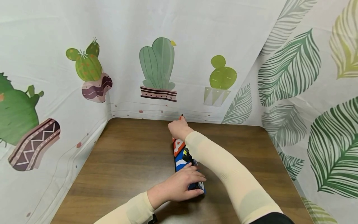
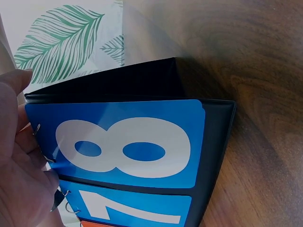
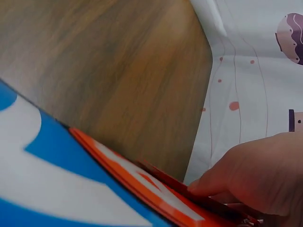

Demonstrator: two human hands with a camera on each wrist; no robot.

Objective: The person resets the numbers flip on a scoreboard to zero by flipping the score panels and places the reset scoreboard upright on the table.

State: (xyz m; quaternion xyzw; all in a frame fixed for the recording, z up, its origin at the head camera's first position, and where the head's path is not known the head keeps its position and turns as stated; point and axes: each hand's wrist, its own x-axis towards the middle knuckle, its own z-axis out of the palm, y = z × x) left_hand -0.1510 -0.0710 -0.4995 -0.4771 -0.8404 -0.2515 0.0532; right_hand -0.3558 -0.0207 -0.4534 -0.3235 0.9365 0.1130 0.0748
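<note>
While the right hand [image 1: 179, 128] pinches an orange card [image 3: 174, 183], the left hand [image 1: 184, 183] rests, fingers loosely extended, on the stand [image 2: 218, 137].

On my feed, I find the flip scoreboard [image 1: 181, 164] on the table [image 1: 134, 161], the left hand [image 1: 184, 183] over its near end, the right hand [image 1: 179, 127] at its far end, cloth [image 1: 123, 62] behind.

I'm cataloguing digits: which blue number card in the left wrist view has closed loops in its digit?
The blue rectangular card bearing a white 8; the other blue card shows no loops.
</note>
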